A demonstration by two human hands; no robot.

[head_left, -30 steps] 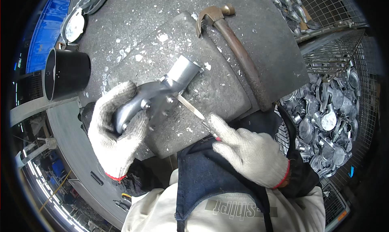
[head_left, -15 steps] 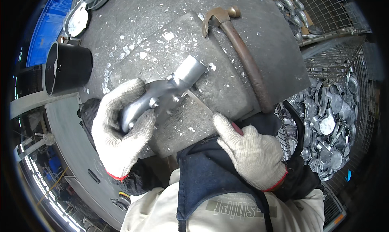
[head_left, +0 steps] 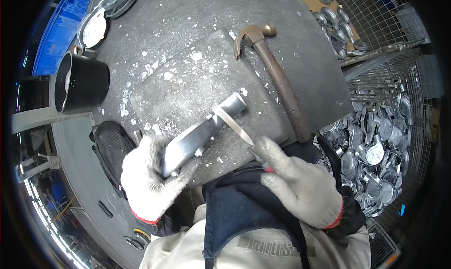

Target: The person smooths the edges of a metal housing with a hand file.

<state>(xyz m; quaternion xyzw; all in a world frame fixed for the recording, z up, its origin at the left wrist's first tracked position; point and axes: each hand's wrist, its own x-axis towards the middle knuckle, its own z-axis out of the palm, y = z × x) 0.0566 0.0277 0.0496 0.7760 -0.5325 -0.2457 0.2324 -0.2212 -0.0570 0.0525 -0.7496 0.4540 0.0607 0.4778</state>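
Note:
My left hand (head_left: 152,177), in a white knit glove, is closed around the wide body of a shiny grey metal casting (head_left: 190,144). Small pegs stick out of the casting's side, and its round neck points up and to the right over the worktable. My right hand (head_left: 300,184), also gloved, grips the red handle of what looks like a slim flat file (head_left: 234,126). The file's far end lies against the casting where the neck meets the body. A claw hammer (head_left: 282,81) with a worn brown handle rests on the table to the right, untouched.
Metal flakes litter the dark worktable (head_left: 174,38) and the flat slab on it. A black bucket (head_left: 89,83) and a blue bin (head_left: 58,34) stand at left. On the right, a wire basket (head_left: 413,123) holds many castings (head_left: 376,154); more lie on cardboard (head_left: 354,29).
The casting has turned in my left hand, its smooth side now up and its neck lower. Both hands have come slightly nearer and rightward, and the file now crosses over the casting.

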